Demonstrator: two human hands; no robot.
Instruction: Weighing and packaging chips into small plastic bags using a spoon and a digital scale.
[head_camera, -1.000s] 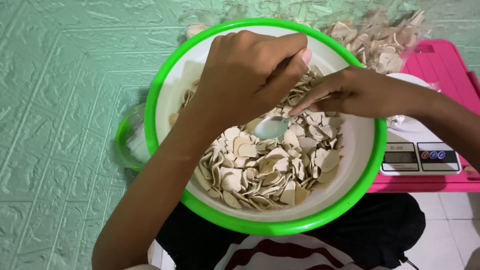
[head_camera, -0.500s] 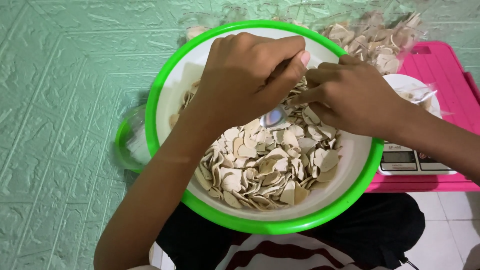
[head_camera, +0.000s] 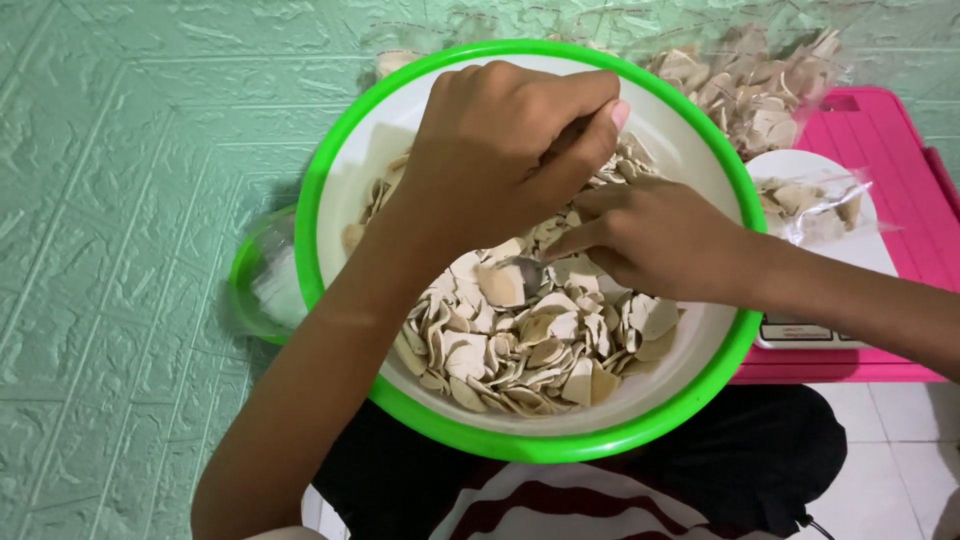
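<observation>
Left hand (head_camera: 500, 150) is closed around a spoon (head_camera: 522, 268) handle, its bowl buried among dry cracker chips (head_camera: 520, 330) heaped in a green-rimmed white basin (head_camera: 640, 420). Right hand (head_camera: 650, 240) pinches chips against the spoon. Chips look light, stiff and brittle; scooping from beneath suits them better than squeezing.

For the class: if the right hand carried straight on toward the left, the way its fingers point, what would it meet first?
Probably the spoon among the pale chips, just ahead of the right hand; depth is unclear.
</observation>
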